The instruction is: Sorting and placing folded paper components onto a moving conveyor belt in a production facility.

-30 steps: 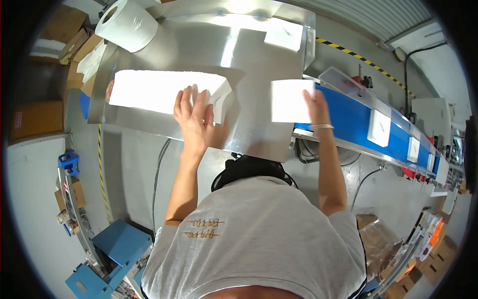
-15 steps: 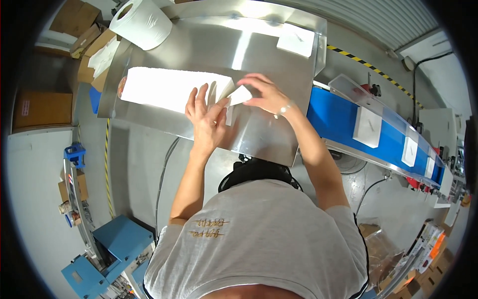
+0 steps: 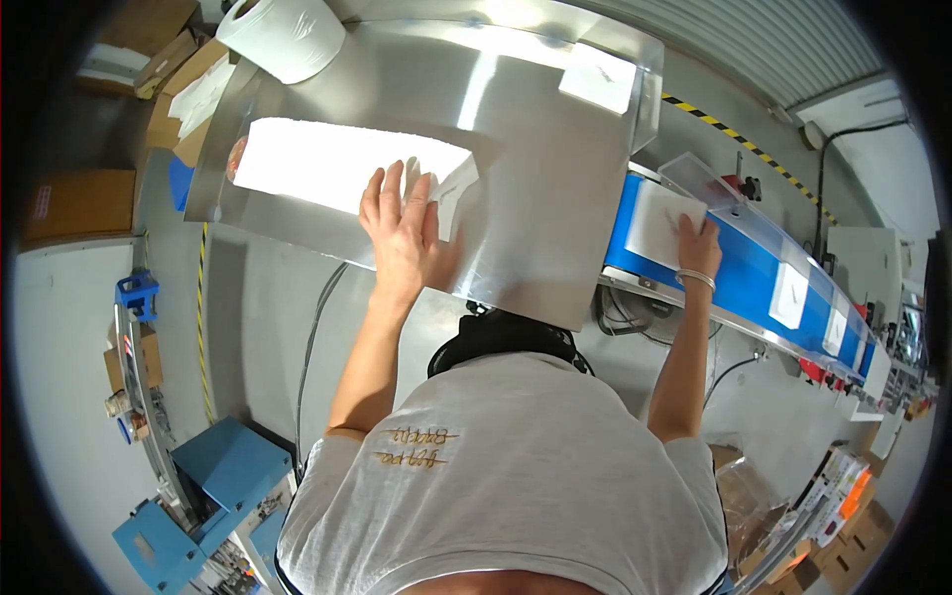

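A long row of white flat packets (image 3: 317,164) lies packed together on the steel table, its right end leaning and fanned. My left hand (image 3: 399,238) rests at the near right end of that row, its fingers spread over the edges and its thumb side blurred. To the right, my right hand (image 3: 700,250) grips the right side of a white square packet (image 3: 656,223) at the near end of the blue conveyor belt (image 3: 739,283). The packet lies flat or almost flat there; the thumb is hidden. Farther along the belt lies another white packet (image 3: 789,296), with more beyond.
A big white roll (image 3: 283,40) stands at the table's far left corner. One white packet (image 3: 598,77) lies at the far right of the steel table (image 3: 535,188). A clear guard (image 3: 734,213) runs along the belt's far side. Cardboard boxes (image 3: 79,206) stand at left.
My right hand has moved from the row's end to the belt with a packet. The packets on the belt have shifted farther away to the right. My left hand stays by the row.
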Available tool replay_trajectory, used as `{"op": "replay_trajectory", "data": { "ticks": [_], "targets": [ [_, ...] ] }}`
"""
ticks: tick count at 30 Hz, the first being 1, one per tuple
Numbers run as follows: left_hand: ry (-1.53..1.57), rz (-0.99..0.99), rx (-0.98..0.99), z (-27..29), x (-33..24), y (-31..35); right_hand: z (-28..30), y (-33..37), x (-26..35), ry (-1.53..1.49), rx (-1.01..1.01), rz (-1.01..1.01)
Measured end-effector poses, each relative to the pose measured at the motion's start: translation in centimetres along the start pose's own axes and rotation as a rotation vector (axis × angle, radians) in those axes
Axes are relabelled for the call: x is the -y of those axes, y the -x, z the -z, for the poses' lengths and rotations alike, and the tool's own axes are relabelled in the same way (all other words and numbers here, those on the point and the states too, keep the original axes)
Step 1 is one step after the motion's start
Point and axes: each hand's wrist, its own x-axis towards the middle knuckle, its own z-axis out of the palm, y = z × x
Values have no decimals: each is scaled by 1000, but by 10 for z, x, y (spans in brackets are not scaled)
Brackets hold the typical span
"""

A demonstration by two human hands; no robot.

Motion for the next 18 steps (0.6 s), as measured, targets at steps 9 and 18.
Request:
{"op": "replay_trajectory", "data": {
  "ticks": [9, 18],
  "targets": [
    [87, -58, 43, 1, 1, -1, -91, 47, 154, -280, 712, 793],
    [64, 47, 31, 8, 19, -1, -92, 45, 91, -790, 658, 197]
  ]
}}
